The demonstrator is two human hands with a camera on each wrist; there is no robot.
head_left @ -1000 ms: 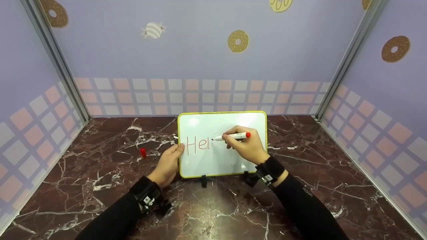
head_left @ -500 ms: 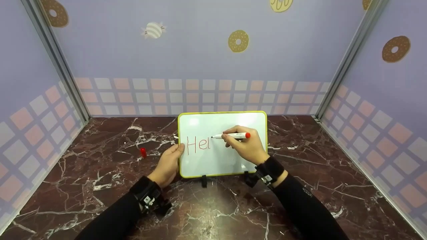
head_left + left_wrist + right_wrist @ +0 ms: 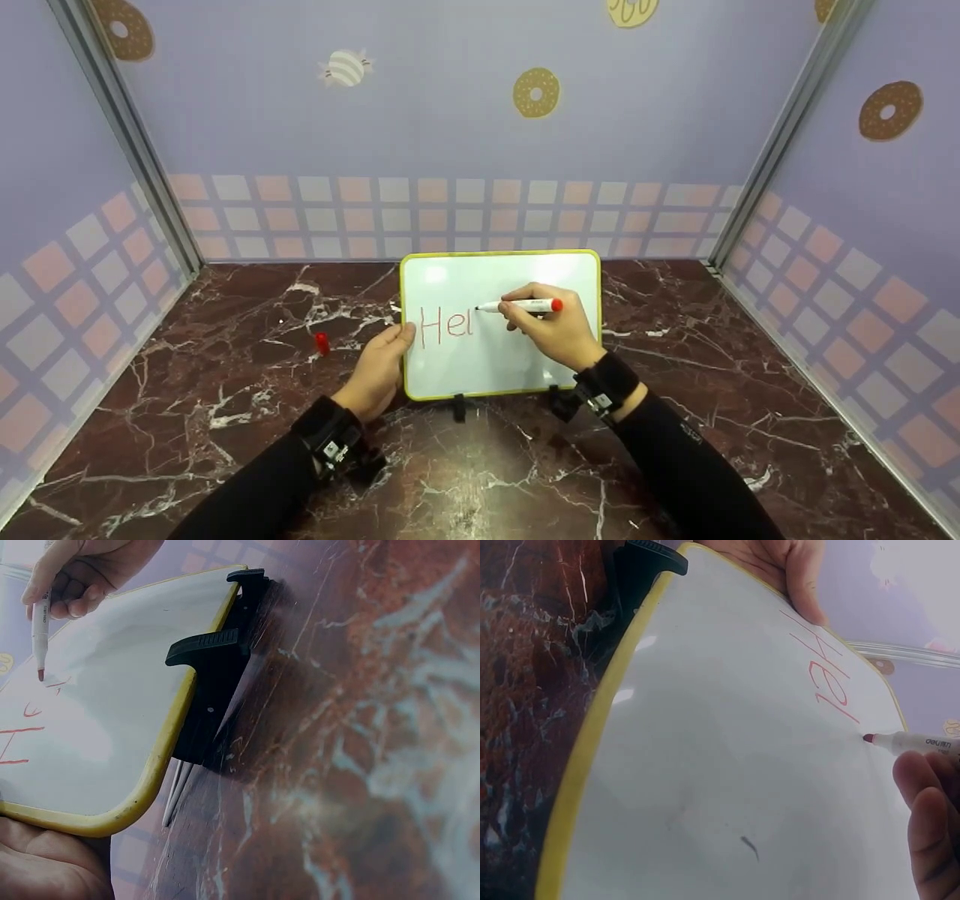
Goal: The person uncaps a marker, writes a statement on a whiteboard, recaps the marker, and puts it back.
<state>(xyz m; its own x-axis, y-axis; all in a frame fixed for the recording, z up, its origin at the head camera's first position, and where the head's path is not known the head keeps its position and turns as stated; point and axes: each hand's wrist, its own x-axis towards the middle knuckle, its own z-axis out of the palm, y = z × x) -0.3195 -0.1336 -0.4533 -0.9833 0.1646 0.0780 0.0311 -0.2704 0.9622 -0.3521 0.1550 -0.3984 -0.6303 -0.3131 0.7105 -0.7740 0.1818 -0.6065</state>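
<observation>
A whiteboard (image 3: 487, 367) with a yellow frame leans upright on a black stand (image 3: 217, 690). Red letters (image 3: 446, 325) reading "Hel" are written on its left half. My left hand (image 3: 379, 367) grips the board's left edge, thumb on the front and the other fingers behind, mostly hidden. In my right hand (image 3: 559, 326) a white marker (image 3: 529, 306) with a red end is pinched between thumb and fingers. Its tip points left, just right of the top of the "l", close to the board's surface in the right wrist view.
A red marker cap (image 3: 322, 343) stands on the dark marbled table (image 3: 225, 450), left of the board. Behind is a lilac wall (image 3: 435, 135) with printed donuts and checks; similar panels close off both sides. A small dark smudge (image 3: 750, 846) marks the board.
The marker tip has shifted slightly up from beside the "l" to near its top, then stayed there. My left hand and the board have not moved.
</observation>
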